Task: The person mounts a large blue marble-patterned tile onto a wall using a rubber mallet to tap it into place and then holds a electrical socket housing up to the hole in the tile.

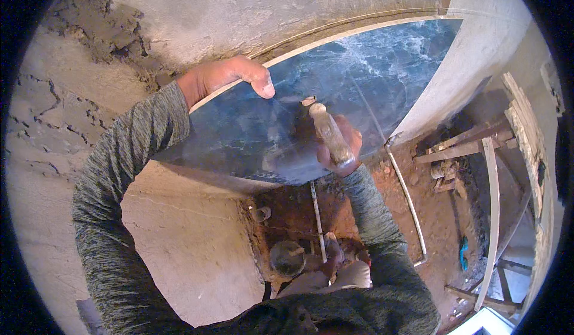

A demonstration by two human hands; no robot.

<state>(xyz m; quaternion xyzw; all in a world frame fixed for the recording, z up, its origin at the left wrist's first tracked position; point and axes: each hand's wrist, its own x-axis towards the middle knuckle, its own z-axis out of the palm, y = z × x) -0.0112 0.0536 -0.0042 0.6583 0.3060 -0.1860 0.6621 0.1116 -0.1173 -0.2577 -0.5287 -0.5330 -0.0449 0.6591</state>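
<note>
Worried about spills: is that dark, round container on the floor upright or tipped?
Upright: the dark, round container shows its open mouth facing up toward the camera.

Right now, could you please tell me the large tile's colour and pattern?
The large tile is dark blue with pale, marble-like veining; the head view shows it best.

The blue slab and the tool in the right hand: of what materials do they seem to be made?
Blue slab: probably glossy ceramic or polished stone, given its pale veins and shine. Tool in the right hand: perhaps wood, worn smooth, judging by its pale brown surface.
</note>
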